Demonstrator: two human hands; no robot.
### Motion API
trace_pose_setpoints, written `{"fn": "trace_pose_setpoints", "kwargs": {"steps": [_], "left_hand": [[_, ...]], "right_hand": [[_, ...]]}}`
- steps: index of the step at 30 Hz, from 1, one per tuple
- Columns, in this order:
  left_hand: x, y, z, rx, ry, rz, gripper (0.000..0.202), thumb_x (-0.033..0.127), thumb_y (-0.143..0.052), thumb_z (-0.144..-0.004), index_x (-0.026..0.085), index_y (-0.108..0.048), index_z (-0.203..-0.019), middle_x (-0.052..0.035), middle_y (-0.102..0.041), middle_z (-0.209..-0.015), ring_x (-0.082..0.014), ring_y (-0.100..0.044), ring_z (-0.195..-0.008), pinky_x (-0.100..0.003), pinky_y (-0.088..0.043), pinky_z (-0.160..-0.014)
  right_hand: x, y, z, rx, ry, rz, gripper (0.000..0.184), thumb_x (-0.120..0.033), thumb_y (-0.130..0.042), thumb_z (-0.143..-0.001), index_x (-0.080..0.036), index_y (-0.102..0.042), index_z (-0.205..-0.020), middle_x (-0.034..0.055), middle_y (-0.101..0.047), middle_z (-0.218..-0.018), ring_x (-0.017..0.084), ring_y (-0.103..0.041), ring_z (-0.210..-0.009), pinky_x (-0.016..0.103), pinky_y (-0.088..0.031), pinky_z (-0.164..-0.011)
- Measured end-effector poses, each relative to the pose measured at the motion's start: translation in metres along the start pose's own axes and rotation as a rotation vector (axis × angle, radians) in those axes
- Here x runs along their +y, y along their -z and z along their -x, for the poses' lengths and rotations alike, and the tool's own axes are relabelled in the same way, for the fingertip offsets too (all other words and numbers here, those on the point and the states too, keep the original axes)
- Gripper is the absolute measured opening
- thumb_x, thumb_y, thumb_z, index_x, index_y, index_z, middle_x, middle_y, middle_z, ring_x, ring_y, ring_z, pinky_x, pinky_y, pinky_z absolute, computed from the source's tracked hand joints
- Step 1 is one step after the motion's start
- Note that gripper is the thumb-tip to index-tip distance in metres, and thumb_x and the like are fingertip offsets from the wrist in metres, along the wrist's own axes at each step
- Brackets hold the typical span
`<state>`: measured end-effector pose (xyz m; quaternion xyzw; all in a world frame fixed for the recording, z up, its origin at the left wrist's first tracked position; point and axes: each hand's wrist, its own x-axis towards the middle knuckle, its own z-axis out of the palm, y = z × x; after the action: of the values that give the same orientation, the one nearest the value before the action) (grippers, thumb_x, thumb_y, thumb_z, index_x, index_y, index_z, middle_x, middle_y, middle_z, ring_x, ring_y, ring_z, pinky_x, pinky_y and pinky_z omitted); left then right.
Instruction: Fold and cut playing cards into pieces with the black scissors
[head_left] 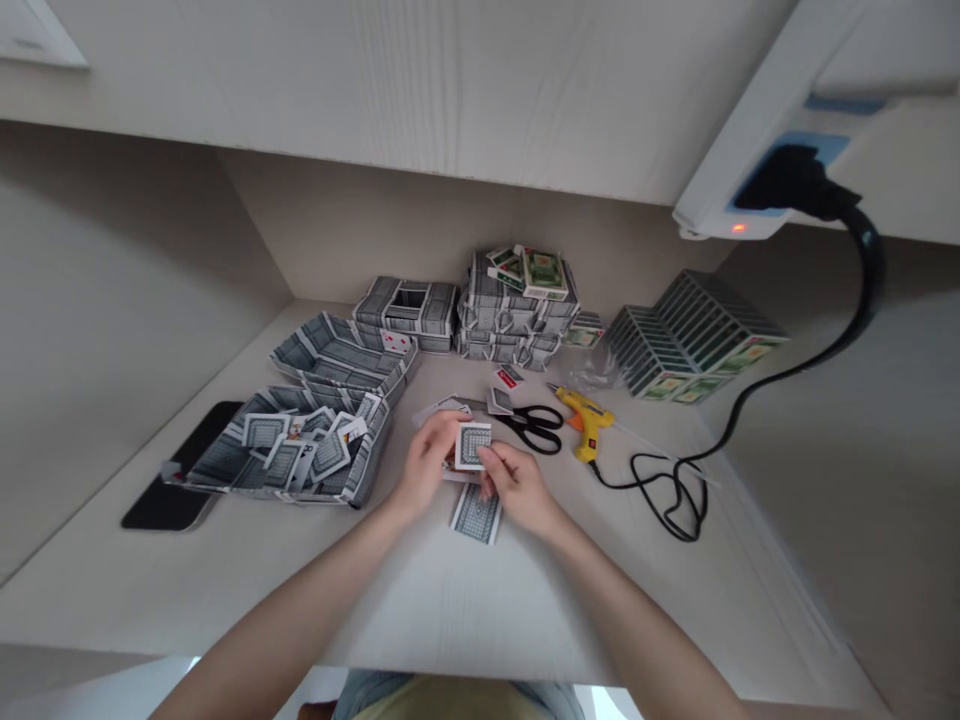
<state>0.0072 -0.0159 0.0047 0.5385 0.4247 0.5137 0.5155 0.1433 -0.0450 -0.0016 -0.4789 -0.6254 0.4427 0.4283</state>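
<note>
Between my two hands is a folded playing card (472, 444) with its patterned back up. My left hand (430, 462) grips its left side, fingers closed around the edge. On the right side, my right hand (517, 487) pinches it with thumb and fingers. Another playing card (478, 515) lies face down on the desk just below the hands. Part of a further card shows under the held one. Black scissors (536, 428) lie just beyond my right hand, with their blades partly hidden by cards. Near them rests a small folded card piece (499, 401).
A card-built box (367, 465) holding loose cards stands left, partly over a black phone (169, 500). Behind are more card-built boxes (439, 310). A yellow glue gun (587, 420) with a looping black cord (679, 500) lies right, before stacked card packs (690, 340). A shelf hangs above.
</note>
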Motion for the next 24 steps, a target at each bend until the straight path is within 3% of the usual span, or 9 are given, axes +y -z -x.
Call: {"fn": "trace_pose_setpoints", "kwargs": {"steps": [2,5,7,13,19,24], "left_hand": [[0.004,0.001,0.0,-0.081,-0.028,-0.053,0.035,0.038,-0.064,-0.067,0.016,-0.058,-0.093,-0.0042,-0.064,-0.087,-0.0161,-0.059,-0.082,-0.028,-0.046,-0.073],[0.007,0.001,0.0,-0.142,0.032,-0.071,0.024,0.03,-0.069,-0.062,0.015,-0.062,-0.079,-0.0045,-0.066,-0.08,-0.0168,-0.061,-0.078,-0.03,-0.047,-0.075],[0.007,-0.001,0.001,-0.141,0.103,0.014,0.018,0.028,-0.069,-0.062,0.014,-0.062,-0.071,-0.0054,-0.068,-0.078,-0.0178,-0.062,-0.077,-0.032,-0.047,-0.075],[0.008,-0.004,0.006,-0.102,0.245,0.243,0.018,0.022,-0.073,-0.055,0.013,-0.06,-0.063,-0.0056,-0.069,-0.071,-0.0202,-0.065,-0.074,-0.035,-0.05,-0.073],[0.004,-0.008,0.007,0.02,0.32,0.326,0.02,0.021,-0.075,-0.052,0.013,-0.059,-0.061,-0.0034,-0.069,-0.066,-0.0188,-0.065,-0.068,-0.031,-0.049,-0.069],[0.0,-0.011,0.006,0.066,0.412,0.422,0.023,0.027,-0.074,-0.054,0.013,-0.059,-0.066,-0.0028,-0.068,-0.063,-0.0174,-0.064,-0.064,-0.027,-0.048,-0.062]], "right_hand": [[0.001,0.001,0.001,0.014,0.096,0.209,0.027,-0.03,-0.04,-0.084,-0.019,-0.049,-0.06,-0.0022,-0.05,-0.05,0.011,-0.045,-0.046,0.022,-0.035,-0.048],[0.003,0.002,0.002,0.013,0.221,0.439,0.022,-0.023,-0.039,-0.083,-0.018,-0.055,-0.069,0.0003,-0.056,-0.058,0.013,-0.047,-0.051,0.023,-0.035,-0.052],[0.003,0.002,0.003,-0.005,0.247,0.477,0.022,-0.024,-0.038,-0.084,-0.018,-0.057,-0.072,0.0013,-0.058,-0.061,0.013,-0.048,-0.053,0.024,-0.035,-0.054],[0.005,-0.003,0.003,0.002,0.186,0.322,0.024,-0.027,-0.04,-0.083,-0.017,-0.054,-0.065,-0.0018,-0.049,-0.054,0.011,-0.041,-0.046,0.022,-0.03,-0.046],[0.006,-0.017,0.005,0.019,0.049,0.067,0.029,-0.03,-0.041,-0.083,-0.019,-0.037,-0.056,-0.0057,-0.03,-0.05,0.008,-0.027,-0.045,0.021,-0.022,-0.042],[0.006,-0.018,0.006,0.009,0.074,0.131,0.03,-0.032,-0.041,-0.083,-0.019,-0.034,-0.057,-0.0049,-0.033,-0.054,0.008,-0.029,-0.049,0.021,-0.025,-0.045]]}}
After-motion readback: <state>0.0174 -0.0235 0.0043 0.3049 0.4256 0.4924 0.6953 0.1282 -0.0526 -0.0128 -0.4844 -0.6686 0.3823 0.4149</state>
